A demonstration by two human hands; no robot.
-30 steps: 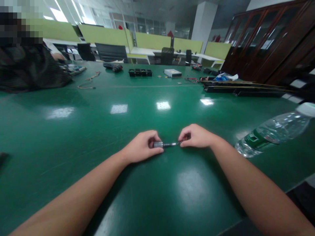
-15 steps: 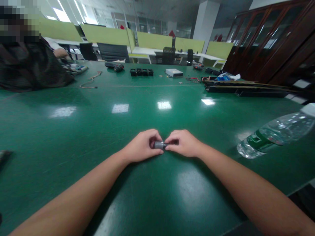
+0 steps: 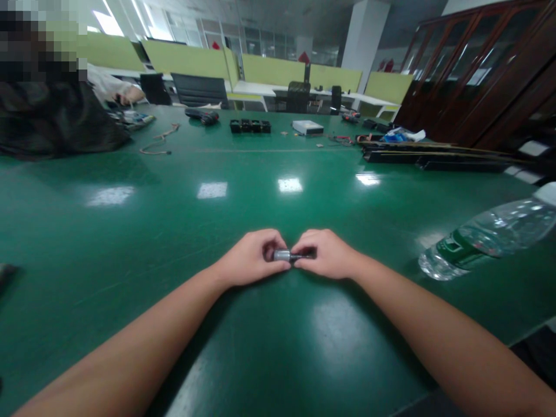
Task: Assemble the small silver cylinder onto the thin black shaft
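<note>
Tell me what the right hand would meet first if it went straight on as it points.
Probably the silvery cylinder held by the left hand, or that hand's fingers; depth leaves the order unclear.

A person's left forearm [image 3: 152, 336] and right forearm [image 3: 425, 310], both bare and smooth, broad toward the elbow, tapering to slim wrists [image 3: 220, 277]. The left hand [image 3: 249, 259] and right hand [image 3: 330, 255] are bare, with slender fingers [image 3: 306, 263]; nails too small to tell.

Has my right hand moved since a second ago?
Yes: the right hand has moved left, away from the clear plastic bottle and in close to the left hand.
</note>
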